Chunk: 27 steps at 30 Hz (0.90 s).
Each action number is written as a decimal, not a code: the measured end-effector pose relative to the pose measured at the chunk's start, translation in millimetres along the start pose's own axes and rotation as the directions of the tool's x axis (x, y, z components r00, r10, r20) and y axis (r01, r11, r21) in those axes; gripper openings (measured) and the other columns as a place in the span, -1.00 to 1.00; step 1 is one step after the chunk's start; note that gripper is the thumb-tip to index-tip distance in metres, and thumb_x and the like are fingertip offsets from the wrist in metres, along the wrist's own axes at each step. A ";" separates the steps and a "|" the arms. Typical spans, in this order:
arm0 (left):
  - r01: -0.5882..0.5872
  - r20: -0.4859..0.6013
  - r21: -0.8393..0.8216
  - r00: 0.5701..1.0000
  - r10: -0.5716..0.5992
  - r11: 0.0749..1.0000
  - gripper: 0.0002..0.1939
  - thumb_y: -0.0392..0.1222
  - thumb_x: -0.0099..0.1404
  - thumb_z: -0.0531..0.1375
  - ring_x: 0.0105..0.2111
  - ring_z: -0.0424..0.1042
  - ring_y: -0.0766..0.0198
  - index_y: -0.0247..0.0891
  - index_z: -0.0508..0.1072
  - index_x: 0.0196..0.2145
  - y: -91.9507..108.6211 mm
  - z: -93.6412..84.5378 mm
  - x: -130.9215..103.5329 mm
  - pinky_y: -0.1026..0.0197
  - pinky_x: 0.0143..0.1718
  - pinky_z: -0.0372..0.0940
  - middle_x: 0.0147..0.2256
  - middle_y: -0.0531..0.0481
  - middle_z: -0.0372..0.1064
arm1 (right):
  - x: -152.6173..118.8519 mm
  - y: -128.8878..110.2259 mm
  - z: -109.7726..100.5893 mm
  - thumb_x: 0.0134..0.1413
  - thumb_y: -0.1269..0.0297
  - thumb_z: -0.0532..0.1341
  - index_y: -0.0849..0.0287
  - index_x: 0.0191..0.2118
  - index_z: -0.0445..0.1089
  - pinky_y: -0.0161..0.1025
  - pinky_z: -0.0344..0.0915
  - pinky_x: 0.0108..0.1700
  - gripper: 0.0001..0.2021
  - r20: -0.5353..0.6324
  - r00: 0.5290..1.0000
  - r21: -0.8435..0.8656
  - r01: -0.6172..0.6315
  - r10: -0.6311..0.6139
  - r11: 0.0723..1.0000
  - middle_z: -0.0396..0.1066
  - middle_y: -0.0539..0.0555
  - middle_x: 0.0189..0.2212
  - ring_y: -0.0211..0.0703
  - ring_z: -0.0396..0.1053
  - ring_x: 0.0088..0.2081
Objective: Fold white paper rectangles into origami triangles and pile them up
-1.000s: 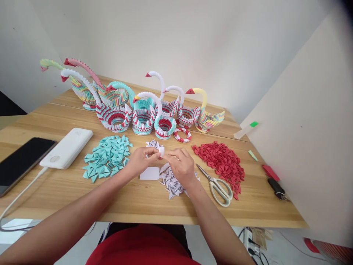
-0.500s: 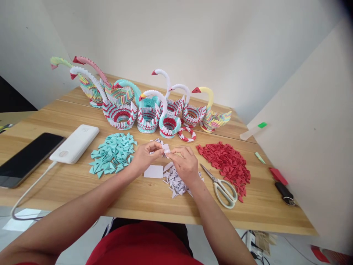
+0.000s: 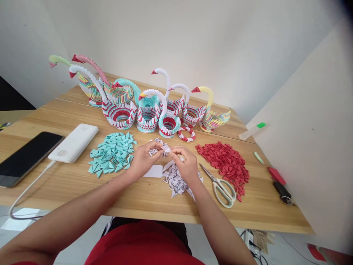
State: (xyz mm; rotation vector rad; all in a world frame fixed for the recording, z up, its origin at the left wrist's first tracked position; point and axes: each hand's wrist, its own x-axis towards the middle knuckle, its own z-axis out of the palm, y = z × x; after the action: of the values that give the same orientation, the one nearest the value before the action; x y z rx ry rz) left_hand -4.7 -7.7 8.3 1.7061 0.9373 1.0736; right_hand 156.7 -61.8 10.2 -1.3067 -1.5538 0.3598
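Observation:
A small white paper piece (image 3: 166,148) is pinched between both hands above the middle of the table. My left hand (image 3: 145,159) grips its left side with thumb and fingers, and my right hand (image 3: 185,162) grips its right side. Below them lies a stack of white paper rectangles (image 3: 154,171). A pile of folded white triangles (image 3: 177,179) lies beside the stack, partly under my right hand. More white pieces (image 3: 157,151) sit just behind the fingers. Teal folded triangles (image 3: 112,154) are heaped at the left, red ones (image 3: 226,162) at the right.
Several paper swans (image 3: 121,112) stand along the back, with a red and white ring (image 3: 186,134) before them. Scissors (image 3: 222,187) lie right of my right hand. A phone (image 3: 27,158) and a white power bank (image 3: 74,143) with a cable are at the left.
Both hands have shifted slightly, and the paper between them looks smaller and more tilted. More of the white pieces behind the fingers shows. The camera view has moved a little.

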 end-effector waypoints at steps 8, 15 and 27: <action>-0.042 -0.004 0.046 0.999 0.042 0.998 -0.89 -0.18 0.19 0.22 -0.30 0.46 0.20 -0.21 0.49 -0.30 -7.1 1.5 -1.7 0.20 -0.21 0.32 -0.35 0.01 0.51 | -0.9 9.8 2.4 0.04 0.19 0.26 0.14 -0.40 0.42 -0.26 0.38 -0.32 -0.86 0.065 0.954 0.209 -0.300 0.293 0.931 0.49 0.00 -0.45 -0.21 0.45 -0.40; -0.052 0.003 0.048 0.999 0.052 0.997 -0.91 -0.20 0.19 0.22 -0.32 0.47 0.21 -0.22 0.50 -0.33 -4.2 2.4 -2.2 0.22 -0.24 0.32 -0.36 0.01 0.52 | 0.5 9.1 4.4 -0.01 0.19 0.28 0.16 -0.43 0.38 -0.28 0.37 -0.33 -0.84 0.094 0.915 0.328 -0.400 0.392 0.856 0.46 -0.03 -0.50 -0.25 0.43 -0.44; -0.001 0.111 -0.022 0.994 0.004 1.000 -0.80 -0.14 0.16 0.25 -0.39 0.40 0.27 -0.28 0.47 -0.27 0.3 4.4 -1.1 0.26 -0.31 0.28 -0.41 0.02 0.46 | 0.4 10.1 5.7 0.02 0.27 0.25 0.13 -0.10 0.31 -0.31 0.30 -0.32 -0.72 0.089 0.942 0.380 -0.333 0.324 0.863 0.43 -0.05 -0.45 -0.28 0.37 -0.40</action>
State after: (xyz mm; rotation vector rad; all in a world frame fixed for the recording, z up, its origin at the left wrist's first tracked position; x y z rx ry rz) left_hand -1.0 -10.0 7.2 1.7308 0.8497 0.9764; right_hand 157.6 -55.7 0.4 -1.2454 -1.1900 0.8596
